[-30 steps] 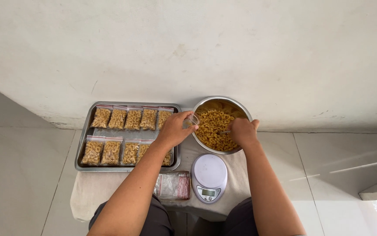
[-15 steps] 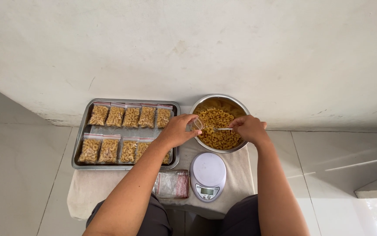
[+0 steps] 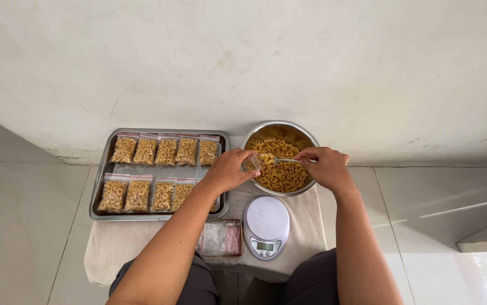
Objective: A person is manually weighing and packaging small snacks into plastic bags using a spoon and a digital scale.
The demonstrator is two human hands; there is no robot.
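So the steel bowl is the thing to anchor on here. It's a round metal one, roughly half full of dry elbow macaroni, sitting at the back of a small cloth-covered table right up against the wall.

The left hand is at the bowl's left rim, fingers pinched around a small clear bag held open over the edge. The right hand is over the bowl's right rim, closed around the handle of a spoon whose tip, loaded with a few pasta pieces, is right at the bag's mouth. The two hands are apart, with the bowl's contents between them.

Left of the bowl there's a rectangular metal tray with two rows of little zip bags already filled with macaroni, five along the back row, and at least four in the front one, where the left forearm covers the right end so I can't count for sure.

Just in front of the bowl sits a small white kitchen scale with nothing on its platform. Left of the scale, in front of the tray, is a flat stack of empty zip bags, partly hidden by the left arm.
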